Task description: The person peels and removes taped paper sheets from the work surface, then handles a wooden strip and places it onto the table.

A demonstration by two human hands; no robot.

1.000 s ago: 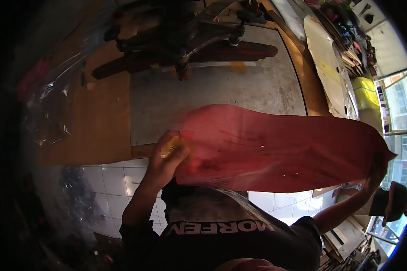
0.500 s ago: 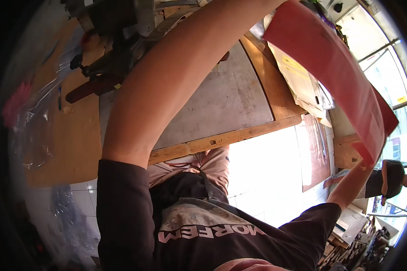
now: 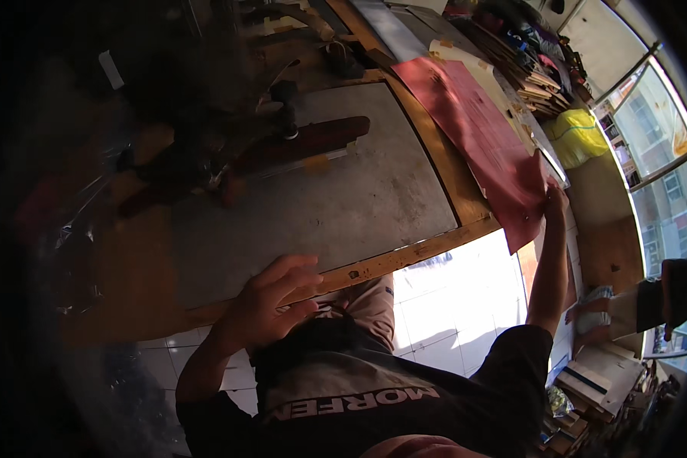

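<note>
A long red sheet of flexible material point(image 3: 473, 114) lies along the right side of the wooden workbench, its near end lifted and creased. My right hand point(image 3: 555, 200) grips that near corner, fingers closed on it. In front of my body, by the bench's near edge, my left hand point(image 3: 271, 298) is raised with its fingers apart and nothing in it. Beyond it lies a grey flat plate point(image 3: 343, 198) set into the bench top. A dark machine with a long reddish-brown handle-like bar point(image 3: 305, 145) stands over the plate's far left part.
Pale sheets point(image 3: 485, 72) lie beneath and beside the red one. Farther right are stacked boards point(image 3: 527, 84) and a yellow bag point(image 3: 578, 137). Another person point(image 3: 641, 305) is at the far right by the windows. Clear plastic point(image 3: 76, 237) covers the left. Wooden edge point(image 3: 359, 271) runs before me.
The red sheet has come down from the air onto the right side of the bench. My left hand has left the sheet and drawn back toward my body; my right still holds its corner.
</note>
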